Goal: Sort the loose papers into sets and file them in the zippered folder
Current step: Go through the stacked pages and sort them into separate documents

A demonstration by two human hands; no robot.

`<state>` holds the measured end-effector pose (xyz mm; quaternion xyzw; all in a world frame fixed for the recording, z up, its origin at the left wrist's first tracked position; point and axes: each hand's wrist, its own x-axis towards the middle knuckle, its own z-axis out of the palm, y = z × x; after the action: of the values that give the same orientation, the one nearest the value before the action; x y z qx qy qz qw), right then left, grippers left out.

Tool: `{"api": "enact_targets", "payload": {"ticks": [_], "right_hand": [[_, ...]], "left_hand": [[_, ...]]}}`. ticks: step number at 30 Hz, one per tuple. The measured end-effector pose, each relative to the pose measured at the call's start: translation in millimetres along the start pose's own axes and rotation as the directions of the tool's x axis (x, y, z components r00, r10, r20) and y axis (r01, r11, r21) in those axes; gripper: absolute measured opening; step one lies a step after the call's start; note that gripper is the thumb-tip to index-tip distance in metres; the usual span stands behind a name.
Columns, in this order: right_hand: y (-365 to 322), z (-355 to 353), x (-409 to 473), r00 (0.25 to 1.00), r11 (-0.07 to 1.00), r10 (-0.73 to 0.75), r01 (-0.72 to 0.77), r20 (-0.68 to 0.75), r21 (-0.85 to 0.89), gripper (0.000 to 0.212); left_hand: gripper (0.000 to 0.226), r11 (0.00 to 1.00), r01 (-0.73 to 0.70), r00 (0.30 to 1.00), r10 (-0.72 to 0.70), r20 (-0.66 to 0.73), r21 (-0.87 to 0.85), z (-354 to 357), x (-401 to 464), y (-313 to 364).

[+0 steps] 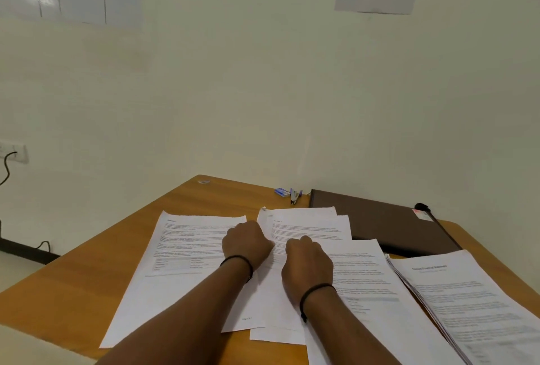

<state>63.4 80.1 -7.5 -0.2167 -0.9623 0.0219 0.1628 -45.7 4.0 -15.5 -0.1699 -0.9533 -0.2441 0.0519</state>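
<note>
Hands curled knuckles-up on overlapping papers [306, 236]: left hand [247, 243] and right hand [306, 259] just apart; whether either pinches a sheet, cannot tell. Stack [467, 306] right, brown zippered folder [380, 221] behind near wall. Bare table [87, 262] left.

The single head-worn camera looks forward and down from close above the wooden desk [87, 271], facing the wall [263, 87] at twelve o'clock, tilted high.
</note>
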Motion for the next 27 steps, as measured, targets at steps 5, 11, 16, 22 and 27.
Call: {"api": "enact_targets", "payload": {"ticks": [5,11,16,22,27], "right_hand": [[7,2,0,0.999,1.000,0.000,0.001,-0.052,0.007,0.023],[19,1,2,0.998,0.997,0.053,-0.056,-0.045,-0.061,0.028],[17,9,-7,0.978,0.996,0.069,-0.057,-0.197,0.070,0.014],[33,9,5,0.961,0.924,0.226,-0.160,-0.159,0.346,0.048],[45,13,15,0.966,0.918,0.246,-0.203,-0.086,0.339,0.041]], "left_hand": [[0.019,0.992,0.020,1.000,-0.018,0.020,-0.128,5,4,2],[0.010,0.941,-0.008,0.991,-0.037,-0.125,-0.339,-5,2,-12],[0.008,0.906,0.030,0.997,-0.059,-0.055,-0.423,-11,-1,-14],[0.022,0.811,0.027,0.994,-0.082,-0.068,-0.584,-10,-4,-17],[0.018,0.710,0.031,0.996,-0.084,-0.041,-0.704,-9,1,-19]]}}
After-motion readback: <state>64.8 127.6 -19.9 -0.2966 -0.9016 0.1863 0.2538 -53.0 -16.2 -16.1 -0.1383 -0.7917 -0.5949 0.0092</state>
